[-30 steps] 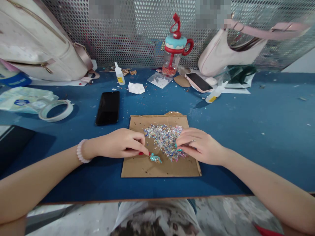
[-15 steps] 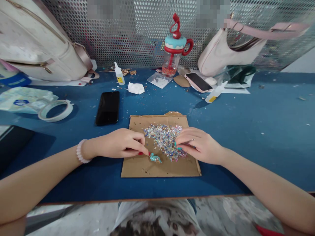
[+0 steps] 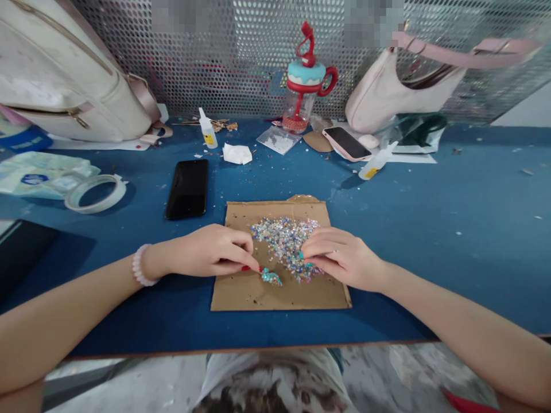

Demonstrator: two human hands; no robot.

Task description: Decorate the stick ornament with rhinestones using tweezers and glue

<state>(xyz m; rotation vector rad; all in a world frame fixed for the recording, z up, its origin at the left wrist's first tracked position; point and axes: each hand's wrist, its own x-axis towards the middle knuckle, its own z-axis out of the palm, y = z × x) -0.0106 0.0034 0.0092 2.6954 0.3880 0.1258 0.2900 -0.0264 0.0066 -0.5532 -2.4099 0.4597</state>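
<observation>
My left hand (image 3: 217, 250), with red nails, pinches the left end of a small turquoise ornament (image 3: 271, 277) studded with glittering stones. The ornament sits low over a flat piece of brown cardboard (image 3: 241, 295). Loose multicoloured rhinestones (image 3: 282, 238) are spread across the cardboard's middle and right. Over their right side is my right hand (image 3: 340, 255), thumb and fingers drawn together. Turquoise spots show at its fingertips; whether they are nails or something held I cannot tell. What lies between those fingers is hidden.
A black phone (image 3: 187, 189) and a tape roll (image 3: 95, 194) lie to the left. Behind stand a glue bottle (image 3: 208, 131) and a red-handled cup (image 3: 301, 86). A second glue bottle (image 3: 374, 164) leans near a pink-cased phone (image 3: 346, 142). Bags (image 3: 404, 97) flank the back.
My right hand has shifted slightly left and its fingertips have drawn closer together over the rhinestones. My left hand and the ornament stay practically in place.
</observation>
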